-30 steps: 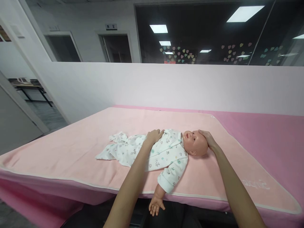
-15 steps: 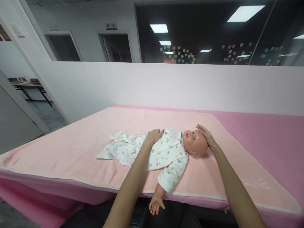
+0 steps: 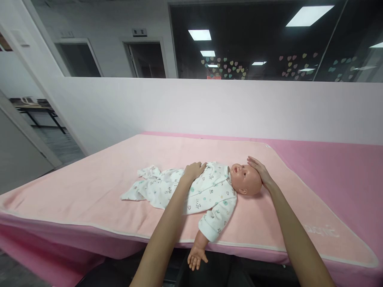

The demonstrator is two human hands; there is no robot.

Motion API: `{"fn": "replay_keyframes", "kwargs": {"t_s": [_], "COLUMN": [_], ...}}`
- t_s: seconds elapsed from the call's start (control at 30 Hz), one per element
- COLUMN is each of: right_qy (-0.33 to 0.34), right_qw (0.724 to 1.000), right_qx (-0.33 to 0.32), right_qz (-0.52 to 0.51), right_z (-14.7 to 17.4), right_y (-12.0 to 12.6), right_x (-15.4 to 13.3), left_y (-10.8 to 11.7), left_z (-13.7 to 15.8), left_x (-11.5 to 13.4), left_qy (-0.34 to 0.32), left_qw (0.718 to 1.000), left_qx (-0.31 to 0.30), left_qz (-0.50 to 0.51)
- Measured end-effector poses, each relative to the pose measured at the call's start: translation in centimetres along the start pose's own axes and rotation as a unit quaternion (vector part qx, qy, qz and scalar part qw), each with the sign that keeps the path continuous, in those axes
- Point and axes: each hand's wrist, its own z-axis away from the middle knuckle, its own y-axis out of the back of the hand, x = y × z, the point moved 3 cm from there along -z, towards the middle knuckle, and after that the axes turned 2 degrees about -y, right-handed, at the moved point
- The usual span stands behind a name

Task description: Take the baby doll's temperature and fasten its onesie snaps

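A baby doll (image 3: 247, 185) lies on its back across the padded mat, its head to the right. It wears a white printed romper (image 3: 209, 191) with loose, flat legs stretching left. My left hand (image 3: 194, 170) rests palm down on the doll's middle, the fingers lying over the far side of the cloth and partly hidden. Against the top of the doll's head, my right hand (image 3: 259, 169) lies with its fingers stretched out. The doll's near arm hangs over the front edge, and its bare hand (image 3: 196, 257) sticks out of the sleeve.
The peach mat (image 3: 98, 179) covers much of a pink-draped table (image 3: 344, 171). Behind it stands a white wall (image 3: 224, 107) with a dark window (image 3: 254, 40) above. A grey door (image 3: 20, 143) and a distant desk (image 3: 34, 107) show at left.
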Motion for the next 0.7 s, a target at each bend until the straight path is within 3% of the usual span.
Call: {"fn": "replay_keyframes", "kwargs": {"t_s": [0.1, 0.27, 0.7], "right_qy": [0.006, -0.023, -0.002], "right_qw": [1.000, 0.997, 0.999], "right_qx": [0.019, -0.070, -0.040], "right_qz": [0.009, 0.019, 0.021], "right_z": [-0.03, 0.47, 0.03], "right_y": [0.21, -0.36, -0.02], "right_x": [0.11, -0.05, 0.14], "left_y": [-0.06, -0.09, 0.03], "left_z": [0.00, -0.07, 0.02], "left_x": [-0.02, -0.09, -0.02], "left_qy": [-0.001, -0.003, 0.000], "left_qw": [1.000, 1.000, 1.000], "left_qx": [0.000, 0.003, 0.001], "left_qz": [0.001, 0.001, 0.000]}}
